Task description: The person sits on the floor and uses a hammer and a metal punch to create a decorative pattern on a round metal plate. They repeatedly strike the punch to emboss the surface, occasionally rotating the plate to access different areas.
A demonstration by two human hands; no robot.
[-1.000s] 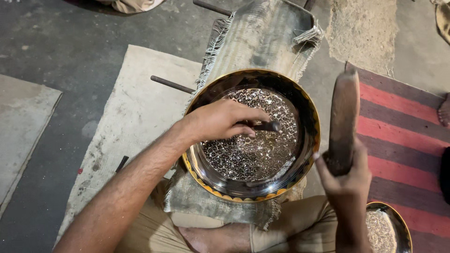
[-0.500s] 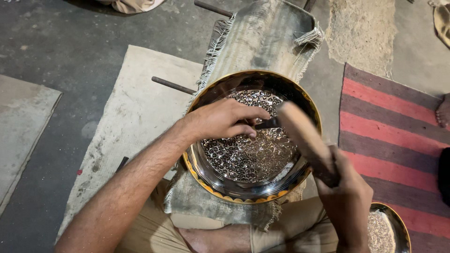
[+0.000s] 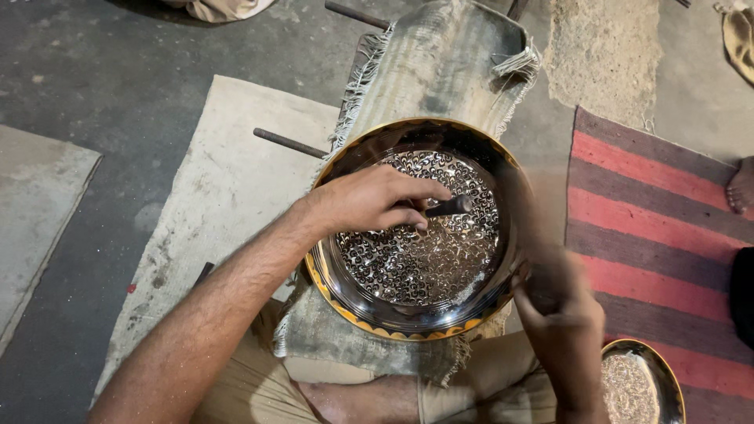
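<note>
We sit on the floor with a round metal bowl (image 3: 408, 235) propped on a folded burlap cloth (image 3: 440, 71) between our knees. The bowl's rim is gold-coloured, and its inside is covered with a dense pattern of small engraved curls.

Our left hand (image 3: 369, 202) reaches in over the bowl's left rim, fingers pinched around a short dark punch (image 3: 449, 206) whose tip rests against the patterned bottom, a little above the middle. Our right hand (image 3: 561, 310) sits just outside the bowl's right rim, closed on a handle; the tool itself is a blur of motion over the rim, so we cannot tell its shape.

The bowl holds nothing loose, only the punch and our fingers. Inside it, the lower half of the patterned bottom lies open.

To the left of the bowl a pale mat (image 3: 212, 212) lies flat on the grey floor (image 3: 102, 86), with a thin metal rod (image 3: 289, 143) on it near the bowl's upper left edge. That side is roomy. To the right, a red and dark striped rug (image 3: 652, 212) runs close beside the bowl, and a second, smaller bowl (image 3: 644, 385) with the same patterned inside rests on it just beside our right wrist. Someone else's bare foot (image 3: 741, 187) shows at the rug's far right edge.
</note>
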